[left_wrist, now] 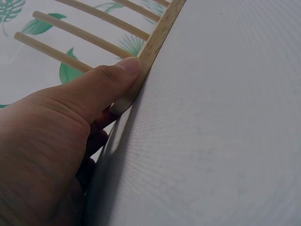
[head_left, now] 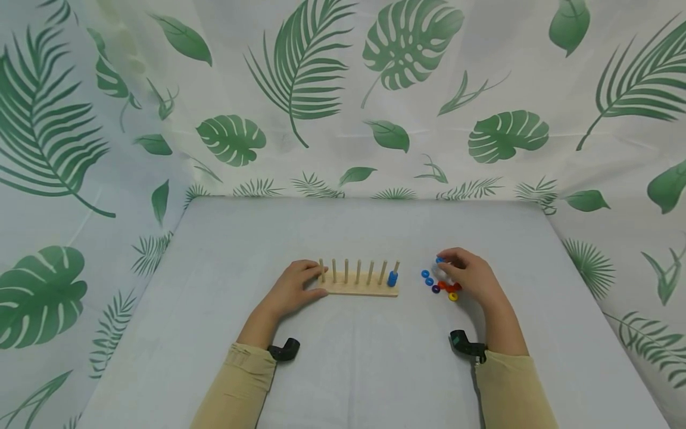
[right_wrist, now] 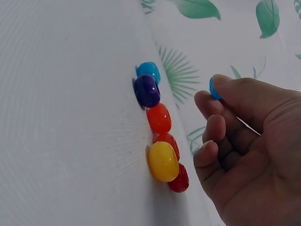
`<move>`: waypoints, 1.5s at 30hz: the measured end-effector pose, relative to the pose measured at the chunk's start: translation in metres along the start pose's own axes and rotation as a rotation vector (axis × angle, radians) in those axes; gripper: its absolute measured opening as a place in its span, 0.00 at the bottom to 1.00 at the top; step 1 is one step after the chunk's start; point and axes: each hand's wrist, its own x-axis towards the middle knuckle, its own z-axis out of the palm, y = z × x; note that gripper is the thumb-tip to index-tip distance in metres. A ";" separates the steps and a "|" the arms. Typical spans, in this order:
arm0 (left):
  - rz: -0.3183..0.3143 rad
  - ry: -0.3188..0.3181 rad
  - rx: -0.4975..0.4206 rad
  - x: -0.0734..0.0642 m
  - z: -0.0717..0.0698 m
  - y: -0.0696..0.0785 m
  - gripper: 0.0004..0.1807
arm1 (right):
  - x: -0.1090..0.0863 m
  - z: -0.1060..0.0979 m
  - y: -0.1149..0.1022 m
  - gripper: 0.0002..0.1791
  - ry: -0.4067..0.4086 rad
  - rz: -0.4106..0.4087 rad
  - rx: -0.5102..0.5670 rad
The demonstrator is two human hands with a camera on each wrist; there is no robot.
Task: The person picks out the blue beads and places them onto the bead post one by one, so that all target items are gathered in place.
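A wooden peg board [head_left: 359,290] with a row of upright pegs lies on the table, blue beads [head_left: 393,279] stacked on its rightmost peg. My left hand [head_left: 295,286] grips the board's left end; in the left wrist view the thumb presses along its edge beside the end pegs. Between thumb and index finger my right hand [right_wrist: 249,127] pinches a blue bead [right_wrist: 214,88], lifted above the table. Under and beside that hand lie loose beads: blue [head_left: 425,273], purple [right_wrist: 147,91], orange-red [right_wrist: 159,118], red [right_wrist: 179,179] and yellow [right_wrist: 163,162].
A white cloth covers the table [head_left: 348,357]. Leaf-printed curtains [head_left: 332,161] stand behind and at both sides. Each wrist wears a small black camera, one [head_left: 284,350] on the left and one [head_left: 466,344] on the right.
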 end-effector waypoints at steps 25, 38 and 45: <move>-0.030 -0.007 -0.012 0.001 -0.001 0.003 0.32 | -0.011 -0.004 -0.046 0.22 0.025 -0.156 0.175; -0.018 0.002 -0.004 0.000 -0.001 0.003 0.32 | -0.014 -0.001 -0.072 0.18 -0.041 -0.254 0.216; -0.022 -0.011 -0.011 0.001 -0.001 0.003 0.32 | -0.015 0.007 -0.086 0.16 -0.093 -0.293 0.240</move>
